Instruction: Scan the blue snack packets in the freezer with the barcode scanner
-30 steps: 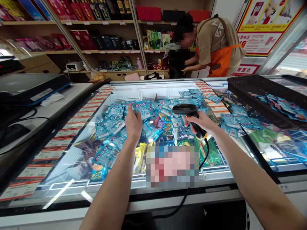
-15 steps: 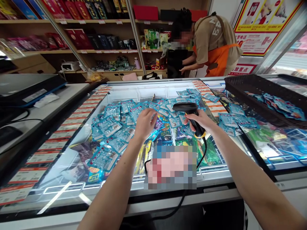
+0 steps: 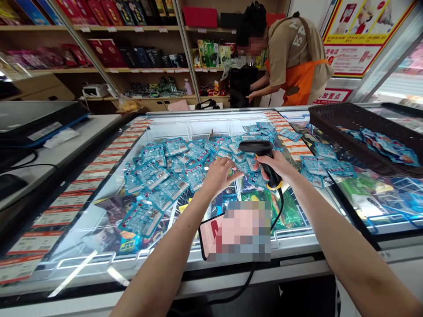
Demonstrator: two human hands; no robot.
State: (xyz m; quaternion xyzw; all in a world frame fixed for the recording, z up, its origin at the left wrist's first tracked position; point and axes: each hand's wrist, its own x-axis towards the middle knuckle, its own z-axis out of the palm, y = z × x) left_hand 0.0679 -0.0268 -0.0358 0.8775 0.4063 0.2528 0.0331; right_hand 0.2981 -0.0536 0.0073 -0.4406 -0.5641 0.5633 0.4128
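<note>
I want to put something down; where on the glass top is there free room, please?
Free patches of the glass top: behind the blue packets, toward the far-left corner, and between those packets and the left price labels. Crowded: the middle, with packets, left hand, right hand with scanner, and phone near the front.

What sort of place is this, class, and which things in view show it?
Probably a shop: packaged goods stand on the wall shelves, price labels line the glass-topped cabinet, and the right hand holds what looks like a barcode scanner.
</note>
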